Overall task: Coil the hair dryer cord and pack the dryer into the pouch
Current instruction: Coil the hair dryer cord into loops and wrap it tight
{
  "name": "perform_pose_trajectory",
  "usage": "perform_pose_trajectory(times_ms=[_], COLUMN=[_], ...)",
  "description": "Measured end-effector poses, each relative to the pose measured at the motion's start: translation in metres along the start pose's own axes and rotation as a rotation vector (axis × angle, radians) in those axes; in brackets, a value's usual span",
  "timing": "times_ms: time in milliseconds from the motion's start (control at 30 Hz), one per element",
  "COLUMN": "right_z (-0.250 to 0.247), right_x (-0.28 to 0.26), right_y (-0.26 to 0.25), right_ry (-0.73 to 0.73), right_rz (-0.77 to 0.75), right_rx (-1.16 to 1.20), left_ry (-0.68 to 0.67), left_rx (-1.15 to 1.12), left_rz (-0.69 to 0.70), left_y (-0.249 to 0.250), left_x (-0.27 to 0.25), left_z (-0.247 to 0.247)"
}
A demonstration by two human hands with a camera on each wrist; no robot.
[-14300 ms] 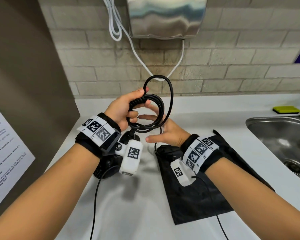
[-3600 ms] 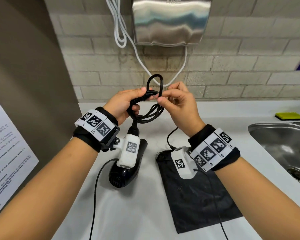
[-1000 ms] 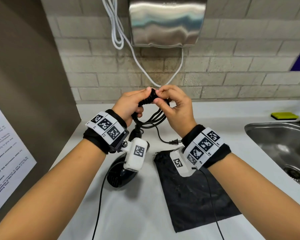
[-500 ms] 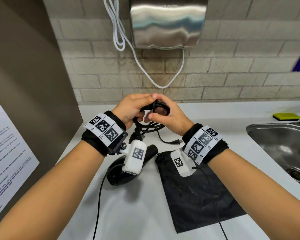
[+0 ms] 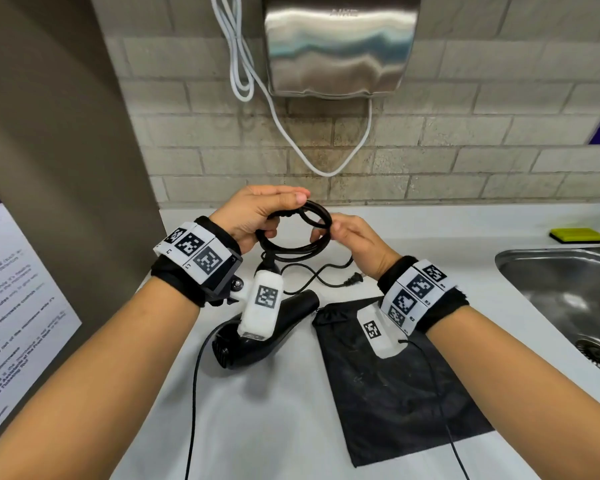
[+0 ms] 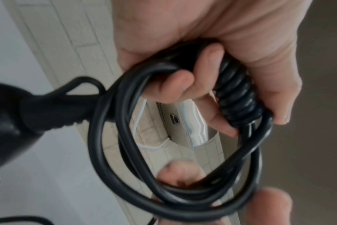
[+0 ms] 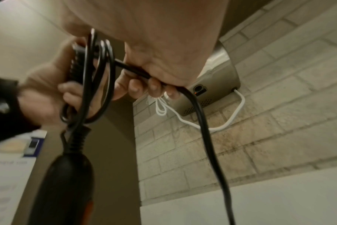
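Observation:
The black cord coil point(image 5: 296, 237) hangs between both hands above the counter. My left hand point(image 5: 272, 211) grips the coil's tightly wrapped part point(image 6: 238, 97), fingers curled round it. My right hand point(image 5: 328, 230) grips the cord point(image 7: 134, 71) at the coil's right side. The cord's loose tail runs down from that hand point(image 7: 208, 144) to the plug point(image 5: 354, 279) lying on the counter. The black hair dryer point(image 5: 257, 341) lies below the left wrist, partly hidden by the wrist camera. Right of it the black pouch point(image 5: 392, 389) lies flat.
A steel sink point(image 5: 565, 299) is set into the counter at right, with a yellow sponge point(image 5: 575, 235) behind it. A steel hand dryer point(image 5: 340, 46) and white cable point(image 5: 291, 140) hang on the brick wall. A brown panel with a poster point(image 5: 11, 306) stands left.
Both hands have dropped from near the wall towards the counter. They were bunched together on the wrapped part; now the right hand sits further right and the loop shows between them.

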State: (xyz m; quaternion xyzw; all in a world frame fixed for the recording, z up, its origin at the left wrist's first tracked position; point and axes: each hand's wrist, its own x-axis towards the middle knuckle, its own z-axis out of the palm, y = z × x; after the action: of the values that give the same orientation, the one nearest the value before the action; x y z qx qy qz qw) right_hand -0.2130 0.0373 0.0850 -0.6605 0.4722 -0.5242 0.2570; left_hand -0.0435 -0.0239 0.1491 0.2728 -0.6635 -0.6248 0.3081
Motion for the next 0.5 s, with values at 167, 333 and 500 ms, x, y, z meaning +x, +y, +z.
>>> perform_pose_trajectory(times_ms=[167,333,500], right_z=[-0.005,-0.011,-0.004], right_x=[0.006,0.021,0.023], right_y=[-0.005,-0.026,-0.045], right_ry=[0.028,0.118,0.322], right_rz=[0.067,0.006,-0.139], right_rx=[-0.076,-0.452,-0.845], left_ry=[-0.016,-0.027,0.036], left_rx=[0.012,0.126,0.150], left_rz=[0.007,0.009,0.060], left_y=[0.001,0.002,0.000], left_x=[0.001,0.000,-0.003], left_z=[-0.006,-0.001,0.004])
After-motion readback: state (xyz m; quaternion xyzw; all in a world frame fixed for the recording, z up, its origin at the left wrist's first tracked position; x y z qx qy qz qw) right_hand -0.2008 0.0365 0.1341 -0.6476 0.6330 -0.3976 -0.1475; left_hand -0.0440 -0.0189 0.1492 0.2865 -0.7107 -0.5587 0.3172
